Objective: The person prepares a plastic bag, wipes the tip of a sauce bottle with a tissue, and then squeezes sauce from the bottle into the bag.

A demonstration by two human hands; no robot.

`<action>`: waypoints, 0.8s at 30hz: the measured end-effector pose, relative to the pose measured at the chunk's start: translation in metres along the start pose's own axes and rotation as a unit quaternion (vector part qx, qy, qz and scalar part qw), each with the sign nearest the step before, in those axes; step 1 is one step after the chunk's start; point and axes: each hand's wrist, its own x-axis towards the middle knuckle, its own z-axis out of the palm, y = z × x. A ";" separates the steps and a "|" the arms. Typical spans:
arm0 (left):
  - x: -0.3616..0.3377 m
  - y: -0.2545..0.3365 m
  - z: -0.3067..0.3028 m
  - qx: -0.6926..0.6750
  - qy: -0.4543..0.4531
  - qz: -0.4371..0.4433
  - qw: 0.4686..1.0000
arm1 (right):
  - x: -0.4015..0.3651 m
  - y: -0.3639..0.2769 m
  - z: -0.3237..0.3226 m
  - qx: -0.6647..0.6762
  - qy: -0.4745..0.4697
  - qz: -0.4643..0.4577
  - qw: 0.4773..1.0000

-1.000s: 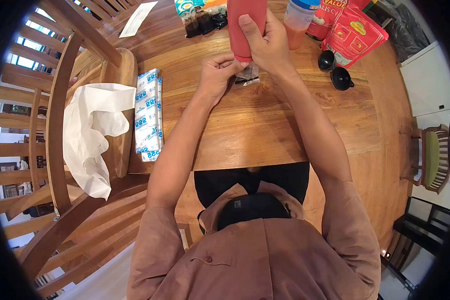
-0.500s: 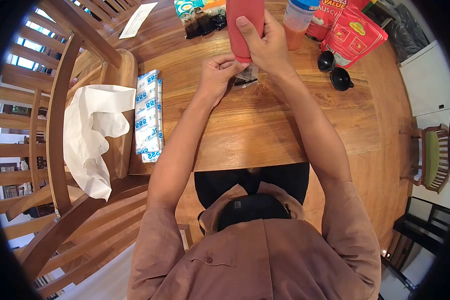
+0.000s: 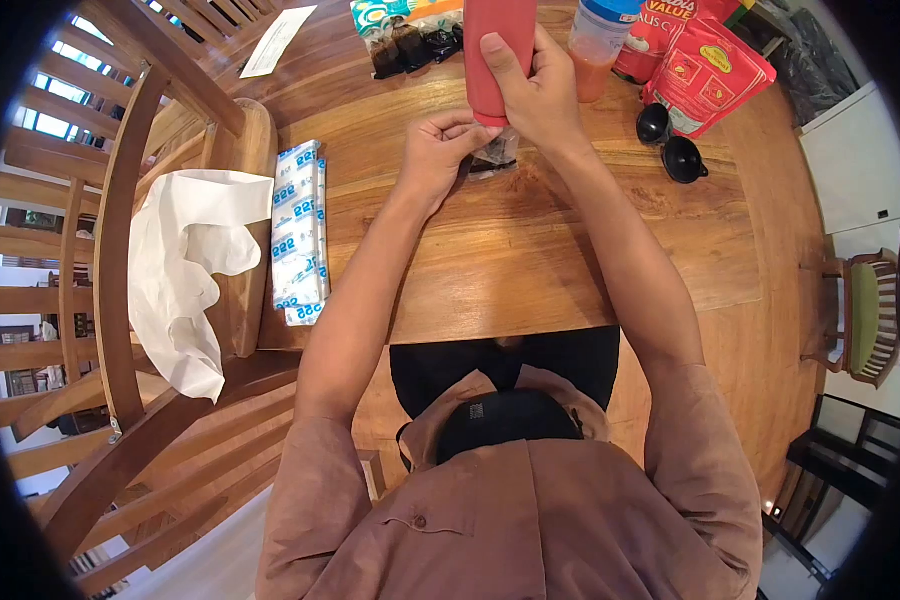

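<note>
My right hand is wrapped round a red bottle, its thumb lying along the near side. The bottle's lower end meets the fingertips of my left hand, which are pinched together; what they hold, if anything, is hidden. Beneath my hands a small clear plastic piece with a dark strip lies on the wooden table. Right of the bottle stands a clear container with a blue lid and orange-red contents.
Red pouches and two black funnel-like cups are at the right. A patterned pack lies at the back. Blue-and-white packets line the left edge, beside a chair with a white bag. A paper lies back left.
The red bottle and my right hand have shifted slightly to the right. My left hand has barely moved.
</note>
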 end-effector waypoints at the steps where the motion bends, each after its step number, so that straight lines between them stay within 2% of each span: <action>1: 0.000 0.000 0.000 0.000 -0.003 0.001 1.000 | 0.000 0.000 0.000 0.016 0.004 0.003 1.000; 11: 0.000 -0.002 -0.001 -0.007 0.001 -0.007 1.000 | -0.001 0.000 0.002 0.043 0.000 0.003 0.999; 19: -0.003 0.002 0.004 -0.017 0.004 -0.021 1.000 | -0.002 -0.004 -0.001 0.018 0.001 0.045 0.999; 24: -0.001 -0.002 0.000 0.000 -0.002 -0.013 1.000 | -0.001 -0.003 0.000 0.019 -0.005 0.029 0.999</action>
